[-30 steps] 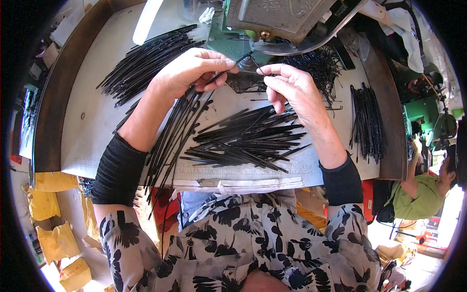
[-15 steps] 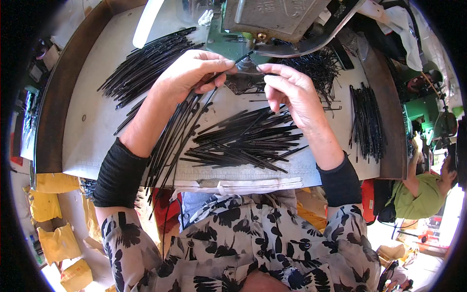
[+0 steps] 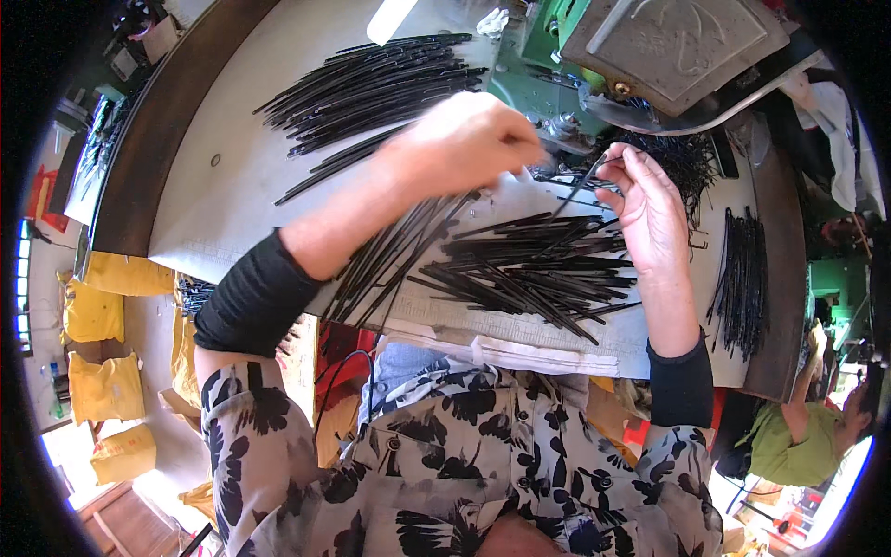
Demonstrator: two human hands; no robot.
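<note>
My right hand (image 3: 645,206) is closed, its thumb and fingertips pinching a thin black rod (image 3: 579,187) that slants down to the left. Blurred by motion, my left hand (image 3: 483,139) is over the table beside the green machine (image 3: 534,79); its curled fingers are smeared, so what they hold, if anything, does not show. Long thin black rods (image 3: 399,265) lie below my left forearm and overhang the table's near edge. A loose heap of shorter black rods (image 3: 538,269) is spread between my arms.
A large pile of black rods (image 3: 371,88) lies at the far left, and a neat bundle (image 3: 740,278) at the right. Tangled thin black pieces (image 3: 691,167) sit behind my right hand. A raised brown rim (image 3: 153,158) borders the table. Another person in green (image 3: 794,446) is at far right.
My hands have moved apart; the left one has pulled away from the rod, which now shows in the right hand's pinch. The whole view has shifted, with the table and machine further right.
</note>
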